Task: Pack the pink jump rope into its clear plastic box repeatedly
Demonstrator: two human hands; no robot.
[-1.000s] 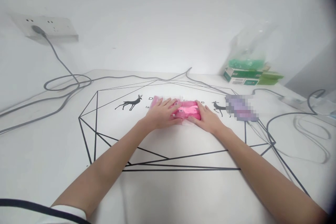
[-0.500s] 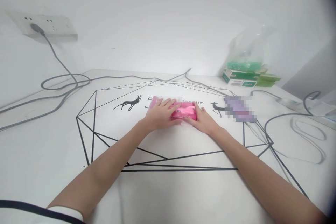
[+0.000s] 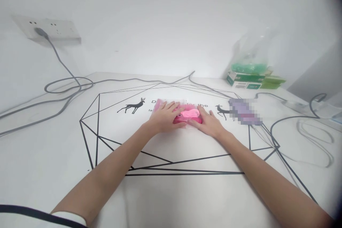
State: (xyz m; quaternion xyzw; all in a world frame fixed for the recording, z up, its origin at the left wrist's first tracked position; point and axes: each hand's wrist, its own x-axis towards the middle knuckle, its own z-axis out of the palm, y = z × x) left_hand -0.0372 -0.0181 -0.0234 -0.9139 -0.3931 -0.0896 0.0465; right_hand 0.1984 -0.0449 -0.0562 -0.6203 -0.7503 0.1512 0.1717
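Note:
A pink item in clear plastic wrapping (image 3: 190,114) lies on the white mat printed with black lines and deer (image 3: 160,149). My left hand (image 3: 166,117) rests flat over the left part of the package, fingers spread. At the right end, my right hand (image 3: 208,121) touches the package with its thumb at the near edge and its fingers apart along the far side. Part of the package is hidden under my left hand.
A blurred purple rectangular object (image 3: 245,111) lies to the right. Green-and-white boxes (image 3: 247,78) with a clear bag of something green (image 3: 249,67) stand at the back right. Grey cables (image 3: 133,79) cross the back and left, running to a wall socket (image 3: 60,30).
The view has shifted slightly. My right hand's fingers have spread a little more, and more of the pink item shows between my hands.

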